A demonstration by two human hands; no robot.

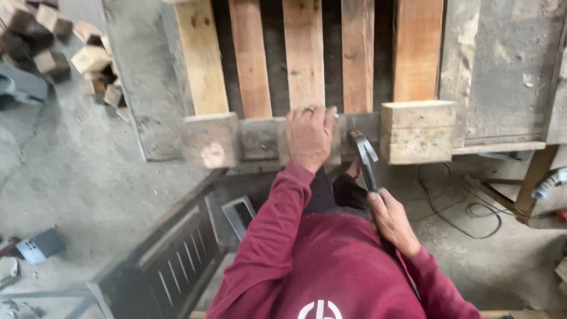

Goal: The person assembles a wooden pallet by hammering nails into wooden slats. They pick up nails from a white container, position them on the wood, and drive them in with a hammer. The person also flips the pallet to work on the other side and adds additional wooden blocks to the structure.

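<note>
A wooden pallet (304, 56) of several slats lies on a workbench, with square wooden blocks at its near edge. My left hand (309, 136) grips the middle block (339, 147), fingers curled over its top. My right hand (392, 220) is shut on the handle of a claw hammer (364, 156); the hammer's dark head is right beside that block, just right of my left hand. Another block (418, 131) stands at the right and one more block (210, 139) at the left. My maroon sleeves fill the lower middle.
A pile of loose wooden blocks (59, 47) lies on the concrete floor at the top left. A dark metal frame (165, 260) stands low at the left. Cables (466, 212) trail on the floor at the right, near a wooden stand (531, 177).
</note>
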